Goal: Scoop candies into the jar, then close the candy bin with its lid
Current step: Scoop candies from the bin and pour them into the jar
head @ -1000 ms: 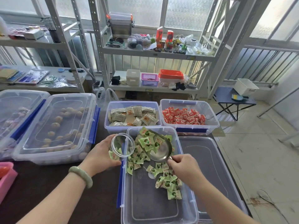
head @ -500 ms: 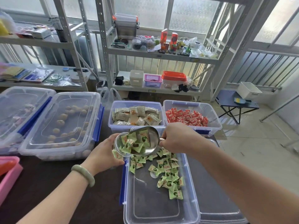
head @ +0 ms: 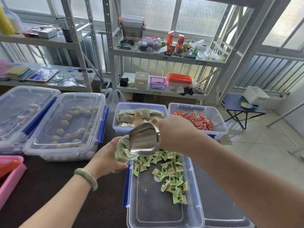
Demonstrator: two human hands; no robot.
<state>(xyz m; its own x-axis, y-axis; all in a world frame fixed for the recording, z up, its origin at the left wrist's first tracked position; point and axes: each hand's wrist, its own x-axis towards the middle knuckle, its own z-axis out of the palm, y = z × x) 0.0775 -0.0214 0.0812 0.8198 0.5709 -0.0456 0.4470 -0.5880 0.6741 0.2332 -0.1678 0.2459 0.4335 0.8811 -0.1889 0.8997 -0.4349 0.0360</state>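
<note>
My left hand grips a clear jar tilted toward the open candy bin, just past its far left corner. The jar holds some green wrapped candies. My right hand holds a metal scoop by its handle. The scoop is tipped over with its mouth at the jar's opening, its shiny back facing me. Several green candies lie loose in the bin's far half. The bin's clear lid lies flat on the table to the right of the bin, partly under my right forearm.
Two open bins stand behind: tan packets and red candies. Two closed clear bins sit at the left, a pink tray at the near left. Metal shelves stand beyond the dark table.
My right hand lifted the loaded scoop out of the bin, swung it up to the jar and turned it over. The candies left the scoop and the jar looks fuller.
</note>
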